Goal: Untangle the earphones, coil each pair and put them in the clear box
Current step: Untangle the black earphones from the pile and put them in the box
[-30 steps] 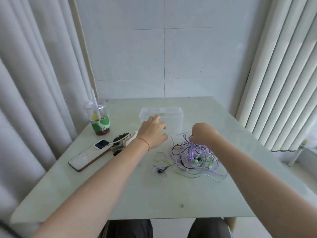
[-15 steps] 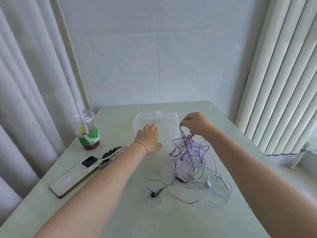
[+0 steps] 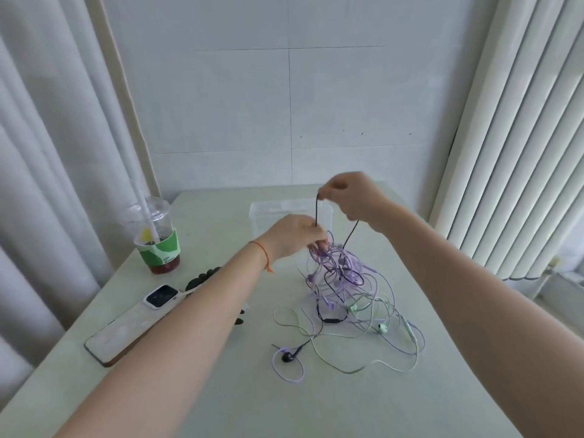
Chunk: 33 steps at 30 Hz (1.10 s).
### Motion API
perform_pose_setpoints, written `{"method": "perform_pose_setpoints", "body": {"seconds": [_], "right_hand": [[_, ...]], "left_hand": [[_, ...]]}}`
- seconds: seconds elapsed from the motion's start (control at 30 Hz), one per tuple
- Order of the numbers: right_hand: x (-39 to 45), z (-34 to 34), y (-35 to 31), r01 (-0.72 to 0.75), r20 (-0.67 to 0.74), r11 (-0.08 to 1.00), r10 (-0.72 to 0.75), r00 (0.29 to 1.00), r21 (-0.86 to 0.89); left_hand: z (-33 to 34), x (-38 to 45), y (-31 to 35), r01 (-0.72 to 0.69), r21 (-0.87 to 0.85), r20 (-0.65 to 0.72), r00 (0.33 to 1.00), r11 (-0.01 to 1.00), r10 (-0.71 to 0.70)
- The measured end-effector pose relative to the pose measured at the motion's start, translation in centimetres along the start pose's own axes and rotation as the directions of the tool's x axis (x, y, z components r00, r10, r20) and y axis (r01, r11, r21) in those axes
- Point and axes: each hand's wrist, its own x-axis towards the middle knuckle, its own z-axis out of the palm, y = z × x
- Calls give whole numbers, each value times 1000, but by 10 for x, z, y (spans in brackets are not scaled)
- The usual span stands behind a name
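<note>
Soft even daylight, wide-angle edge distortion.

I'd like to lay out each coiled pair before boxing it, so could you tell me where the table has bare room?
The near edge of the table in front of the earphone tangle is bare. So is the strip right of the tangle. The left side is crowded: phone, drink cup and a dark object by the left forearm. The clear box takes the far middle.

Wall (image 3: 240,105): pale grey-white tiles, thin seams. Curtain (image 3: 47,153): white, heavy folds, left side. Blinds (image 3: 518,137): cream vertical slats, right side, reaching low. Counter (image 3: 237,390): pale green, smooth, set against the wall. Light: soft, even daylight.
</note>
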Motion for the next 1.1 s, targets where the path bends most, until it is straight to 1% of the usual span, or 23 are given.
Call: {"method": "perform_pose_setpoints", "body": {"seconds": [0.03,0.07,0.1,0.17,0.2,0.23,0.3,0.37,0.4,0.47,0.53,0.6,0.63,0.67,0.73,0.8,0.83,0.9,0.93,1.0,1.03,1.1], "right_hand": [[2,-2,-7,27,-87,999,-29,996,-24],[4,-4,-12,47,-175,997,-57,983,-59],[5,-6,-17,54,-262,995,-76,962,-88],[4,-8,-27,46,-383,992,-87,920,-115],[3,-8,-30,42,-400,990,-92,912,-132],[1,-6,-32,36,-385,986,-97,918,-163],[-3,3,-32,40,-299,974,-107,948,-221],[-7,14,-29,62,-221,973,-112,969,-223],[-7,18,-26,64,-213,975,-110,971,-212],[-5,24,-18,52,-222,978,-97,970,-201],[-1,27,-7,24,-198,981,-63,978,-194],[10,30,8,-16,-154,982,-13,988,-186],[12,30,16,-42,-136,983,17,991,-179],[15,31,25,-74,-122,986,56,991,-149],[25,31,45,-158,-147,987,157,977,5],[30,31,63,-225,-217,952,269,939,206],[33,31,71,-244,-254,926,319,913,287],[37,31,80,-267,-283,885,388,877,382],[41,33,82,-278,-269,881,394,879,382],[46,42,84,-260,-227,909,342,912,325],[45,46,83,-221,-243,935,291,926,278],[42,56,81,-116,-327,983,156,932,139]], "left_hand": [[0,-2,-8,21,150,-37,999,989,-16],[-2,-3,-17,67,290,-87,995,955,-44],[-6,-5,-30,119,377,-120,990,918,-79],[-15,-17,-49,211,434,-120,977,876,-176],[-18,-21,-54,235,439,-103,972,867,-211],[-20,-24,-57,236,426,-102,972,873,-213],[-23,-27,-52,184,337,-161,978,923,-136],[-24,-27,-46,98,256,-238,971,962,-36],[-24,-27,-42,78,236,-255,967,969,-16],[-22,-26,-41,74,146,-276,961,987,-31],[-21,-25,-44,64,-97,-319,943,993,-92],[-22,-19,-50,37,-360,-381,906,932,-183],[-22,-18,-52,17,-455,-399,890,890,-221],[-22,-15,-56,2,-527,-404,879,850,-253],[-21,-6,-63,-2,-619,-382,874,786,-299],[-19,1,-70,26,-657,-341,881,754,-328],[-17,4,-73,43,-655,-325,885,755,-332],[-13,10,-77,62,-615,-317,893,786,-319],[-11,13,-80,67,-583,-324,895,810,-307],[-8,18,-82,69,-521,-346,894,851,-285],[-9,18,-80,67,-493,-359,893,867,-273],[-10,21,-78,61,-436,-385,889,898,-247]]}}
